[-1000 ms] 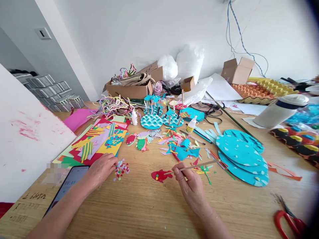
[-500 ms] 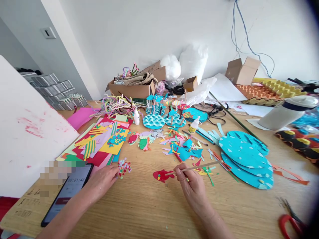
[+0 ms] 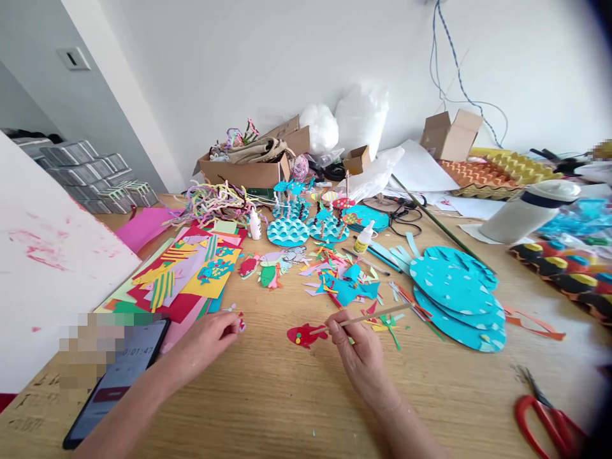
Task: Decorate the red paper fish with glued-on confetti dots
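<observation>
Colours and patterns on the work table, head view

Centre: red paper fish (image 3: 303, 335) with yellow and green spots; pale wooden stick (image 3: 368, 317). Right of centre: turquoise paper discs (image 3: 454, 296) with white flecks. Upper centre: turquoise discs with white wave pattern (image 3: 288, 232). Left: yellow, red and pink paper sheets (image 3: 184, 280). Lower right corner: red-handled scissors (image 3: 545, 421). Table (image 3: 287, 408): light wood grain.

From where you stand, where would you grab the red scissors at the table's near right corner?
By the red handle loops of the scissors, coming from the near right: the loops lie nearest that corner, and the blades point away across the table.
</observation>
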`<state>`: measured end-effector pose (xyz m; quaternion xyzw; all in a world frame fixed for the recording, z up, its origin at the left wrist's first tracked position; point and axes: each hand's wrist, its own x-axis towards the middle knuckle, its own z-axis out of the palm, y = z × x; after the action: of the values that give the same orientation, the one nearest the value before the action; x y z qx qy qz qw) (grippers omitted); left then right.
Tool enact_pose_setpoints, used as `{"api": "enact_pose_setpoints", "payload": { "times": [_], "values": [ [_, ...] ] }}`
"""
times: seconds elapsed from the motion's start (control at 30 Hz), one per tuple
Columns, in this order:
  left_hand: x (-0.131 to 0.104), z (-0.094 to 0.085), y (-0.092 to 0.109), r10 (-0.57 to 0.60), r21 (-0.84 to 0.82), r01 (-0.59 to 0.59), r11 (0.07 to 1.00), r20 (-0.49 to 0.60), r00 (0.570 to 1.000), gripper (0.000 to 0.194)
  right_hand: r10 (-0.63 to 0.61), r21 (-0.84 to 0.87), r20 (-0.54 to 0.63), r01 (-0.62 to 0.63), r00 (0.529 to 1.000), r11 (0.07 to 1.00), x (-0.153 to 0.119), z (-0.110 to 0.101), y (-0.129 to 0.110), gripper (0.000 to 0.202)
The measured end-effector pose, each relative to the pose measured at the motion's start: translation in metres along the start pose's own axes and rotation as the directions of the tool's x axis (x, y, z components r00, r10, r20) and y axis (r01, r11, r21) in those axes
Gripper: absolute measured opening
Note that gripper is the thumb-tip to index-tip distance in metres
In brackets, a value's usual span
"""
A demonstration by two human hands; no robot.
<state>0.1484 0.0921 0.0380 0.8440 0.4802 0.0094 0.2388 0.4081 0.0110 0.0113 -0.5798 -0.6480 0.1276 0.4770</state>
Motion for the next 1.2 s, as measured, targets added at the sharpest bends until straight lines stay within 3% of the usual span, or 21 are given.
{"api": "enact_pose_setpoints", "payload": {
  "times": [0.2,0.33,0.53,1.2],
  "values": [
    [0.044,0.021,0.058,0.126,-0.166,-0.121,0.979,0.017,0.992,0.012,0.020,0.029,-0.027,-0.019,0.999,0.999,0.001,0.000,0.003,0.024],
    [0.064,0.032,0.073,0.140,-0.190,-0.127,0.974,0.057,0.988,0.012,0.035,0.047,-0.031,-0.033,0.999,0.998,0.002,-0.001,0.003,0.021],
    [0.068,0.033,0.080,0.137,-0.169,-0.117,0.979,0.112,0.984,0.012,0.015,0.055,-0.032,-0.013,0.999,0.998,0.001,0.001,0.002,0.021],
    [0.071,0.043,0.072,0.140,-0.086,-0.132,0.988,0.096,0.986,0.013,-0.011,0.099,0.000,0.011,1.000,0.995,0.003,0.015,0.002,0.018]
  ]
}}
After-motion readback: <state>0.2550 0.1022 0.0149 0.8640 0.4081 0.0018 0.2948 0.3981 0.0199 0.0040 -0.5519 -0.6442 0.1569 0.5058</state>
